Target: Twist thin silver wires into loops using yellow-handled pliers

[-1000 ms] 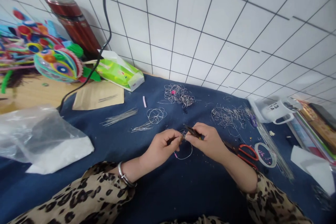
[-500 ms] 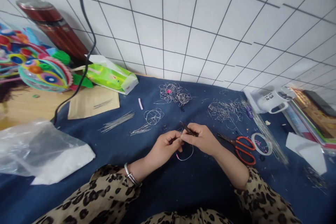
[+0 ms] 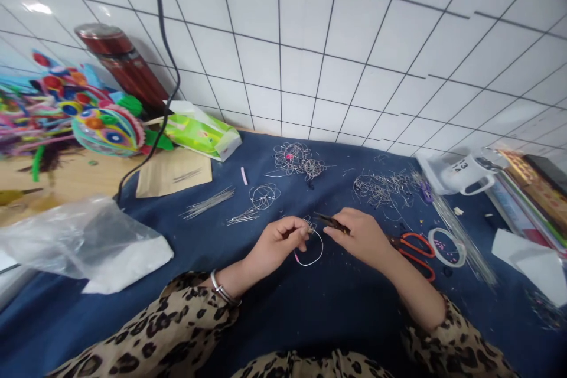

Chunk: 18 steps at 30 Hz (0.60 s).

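Note:
My left hand [image 3: 286, 240] pinches a thin silvery wire piece [image 3: 322, 253], bent in a loop with a bit of pink on it; the loop hangs below the fingertips. In my right hand [image 3: 361, 236] is a pair of dark-handled pliers [image 3: 335, 223], its tip pointing left and a little apart from the wire. Behind the hands lie a tangle of wire shapes [image 3: 296, 159] with a pink spot and a round wire piece [image 3: 264, 195]. Red-handled scissors [image 3: 419, 246] rest beside my right forearm, partly hidden by it.
Straight wires [image 3: 208, 204] and a pink strip [image 3: 244, 175] lie at left on the blue cloth [image 3: 310, 319]. A plastic bag [image 3: 88, 242] sits farther left. At right are a wire heap [image 3: 381, 186], a clear ring-shaped dish [image 3: 460, 251] and a white mug [image 3: 469, 174].
My right hand with the pliers has drawn away to the right from my left hand. The wire loop stays in my left fingers. The view has shifted slightly left.

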Each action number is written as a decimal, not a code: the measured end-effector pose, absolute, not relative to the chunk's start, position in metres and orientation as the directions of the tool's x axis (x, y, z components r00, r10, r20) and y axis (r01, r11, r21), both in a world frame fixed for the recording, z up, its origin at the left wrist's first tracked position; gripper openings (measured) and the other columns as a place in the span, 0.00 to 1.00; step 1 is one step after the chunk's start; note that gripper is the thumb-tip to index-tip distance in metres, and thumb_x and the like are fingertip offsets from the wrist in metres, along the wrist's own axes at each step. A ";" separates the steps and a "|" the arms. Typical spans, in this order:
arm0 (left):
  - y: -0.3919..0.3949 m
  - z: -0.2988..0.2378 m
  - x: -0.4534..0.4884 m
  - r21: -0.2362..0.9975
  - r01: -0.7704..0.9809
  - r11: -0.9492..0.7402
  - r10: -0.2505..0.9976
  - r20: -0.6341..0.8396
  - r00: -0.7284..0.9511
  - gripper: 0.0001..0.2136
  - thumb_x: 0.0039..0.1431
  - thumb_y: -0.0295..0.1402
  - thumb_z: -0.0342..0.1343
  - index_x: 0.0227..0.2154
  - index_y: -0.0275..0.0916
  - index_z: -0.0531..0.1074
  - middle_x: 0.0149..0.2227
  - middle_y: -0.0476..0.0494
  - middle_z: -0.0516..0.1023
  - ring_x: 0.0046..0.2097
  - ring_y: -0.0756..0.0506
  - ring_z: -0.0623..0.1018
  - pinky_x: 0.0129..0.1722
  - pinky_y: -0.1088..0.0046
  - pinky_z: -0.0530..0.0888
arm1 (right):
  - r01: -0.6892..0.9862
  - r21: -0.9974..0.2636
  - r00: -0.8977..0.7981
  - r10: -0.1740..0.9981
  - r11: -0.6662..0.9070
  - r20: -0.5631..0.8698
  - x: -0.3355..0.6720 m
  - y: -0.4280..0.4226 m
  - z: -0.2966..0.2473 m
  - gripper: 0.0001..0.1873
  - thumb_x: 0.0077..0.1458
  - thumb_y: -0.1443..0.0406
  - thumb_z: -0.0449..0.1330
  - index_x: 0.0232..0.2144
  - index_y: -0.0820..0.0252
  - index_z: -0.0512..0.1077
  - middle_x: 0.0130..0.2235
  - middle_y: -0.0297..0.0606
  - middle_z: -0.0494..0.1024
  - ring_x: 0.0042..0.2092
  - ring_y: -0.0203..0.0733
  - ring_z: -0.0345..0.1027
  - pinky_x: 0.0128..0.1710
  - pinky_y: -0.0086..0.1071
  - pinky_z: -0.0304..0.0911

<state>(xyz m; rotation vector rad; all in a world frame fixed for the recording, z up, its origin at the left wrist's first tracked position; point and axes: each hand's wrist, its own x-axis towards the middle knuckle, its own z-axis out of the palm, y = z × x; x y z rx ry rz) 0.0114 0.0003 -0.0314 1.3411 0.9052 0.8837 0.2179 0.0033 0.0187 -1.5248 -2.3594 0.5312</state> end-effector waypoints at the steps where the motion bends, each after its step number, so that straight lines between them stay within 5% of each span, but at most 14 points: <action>1: 0.000 -0.029 0.011 1.000 0.008 0.023 0.919 -0.024 0.392 0.10 0.59 0.37 0.49 0.31 0.33 0.69 0.26 0.47 0.72 0.27 0.51 0.72 0.29 0.75 0.68 | 0.829 -0.394 -0.416 0.908 0.397 0.040 0.219 0.000 0.018 0.14 0.55 0.57 0.53 0.25 0.60 0.68 0.27 0.33 0.66 0.31 0.33 0.59 0.32 0.27 0.53; 5: -0.002 -0.022 0.012 0.998 0.056 -0.002 0.920 -0.020 0.391 0.10 0.59 0.36 0.49 0.31 0.34 0.69 0.26 0.47 0.72 0.27 0.51 0.73 0.29 0.75 0.68 | 0.865 -0.252 -0.431 0.900 0.433 0.069 0.222 -0.008 0.019 0.13 0.55 0.58 0.53 0.27 0.60 0.69 0.28 0.35 0.67 0.34 0.35 0.60 0.36 0.29 0.54; 18: -0.004 -0.021 0.014 0.988 0.141 -0.067 0.932 0.012 0.361 0.08 0.59 0.34 0.48 0.31 0.35 0.69 0.25 0.49 0.72 0.27 0.51 0.72 0.31 0.75 0.68 | 0.858 -0.070 -0.506 0.861 0.509 0.057 0.221 -0.011 0.035 0.11 0.55 0.59 0.53 0.27 0.59 0.68 0.28 0.35 0.67 0.33 0.38 0.57 0.34 0.32 0.50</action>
